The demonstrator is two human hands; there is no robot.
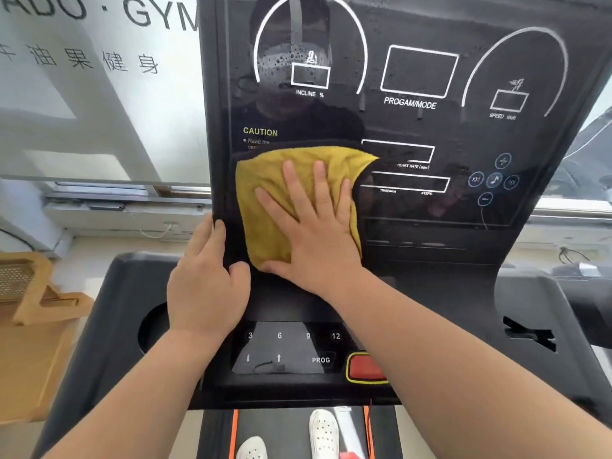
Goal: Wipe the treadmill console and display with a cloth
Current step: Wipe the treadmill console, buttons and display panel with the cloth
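Observation:
The black glossy display panel (414, 127) of the treadmill stands upright in front of me, with white outlines and droplets of liquid near the INCLINE dial. A yellow cloth (265, 193) lies flat against its lower left area. My right hand (311, 226) presses on the cloth with fingers spread. My left hand (208, 279) grips the panel's left edge, thumb on the front. Below is the console (291, 349) with number keys, arrow keys and PROG.
A red stop button (364, 367) with a yellow rim sits under my right forearm. A round cup holder (154, 326) lies left of the keys. Wooden pieces (43, 293) stand on the floor at the left. My white shoes (323, 432) rest on the belt.

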